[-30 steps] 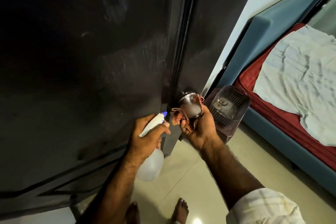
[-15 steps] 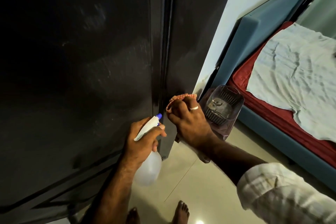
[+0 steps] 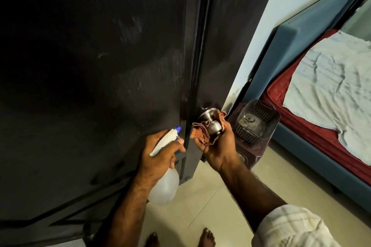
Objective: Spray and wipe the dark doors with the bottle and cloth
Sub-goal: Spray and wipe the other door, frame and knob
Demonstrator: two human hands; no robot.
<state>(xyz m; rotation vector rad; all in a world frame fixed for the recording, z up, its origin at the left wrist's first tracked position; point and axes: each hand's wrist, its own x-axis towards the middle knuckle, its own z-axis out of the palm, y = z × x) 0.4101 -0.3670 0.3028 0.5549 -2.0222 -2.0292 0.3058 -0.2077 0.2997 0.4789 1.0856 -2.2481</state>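
A dark door (image 3: 90, 86) fills the left of the head view, and a second dark panel (image 3: 230, 36) stands behind its edge. A steel round knob (image 3: 212, 124) sticks out near the door's edge. My right hand (image 3: 218, 146) cups the knob from below and holds an orange-brown cloth (image 3: 199, 132) wrapped against it. My left hand (image 3: 160, 152) grips the neck of a white spray bottle (image 3: 164, 184), whose blue nozzle points toward the door edge.
A clear plastic basket (image 3: 258, 121) sits on a dark stool (image 3: 251, 152) just right of the knob. A blue bed frame (image 3: 313, 162) with red sheet and pale blanket fills the right. Cream tile floor (image 3: 210, 206) and my bare feet lie below.
My right hand turned from covering the knob from above to cupping it from below, so the steel knob shows again. My left hand kept the bottle in the same place.
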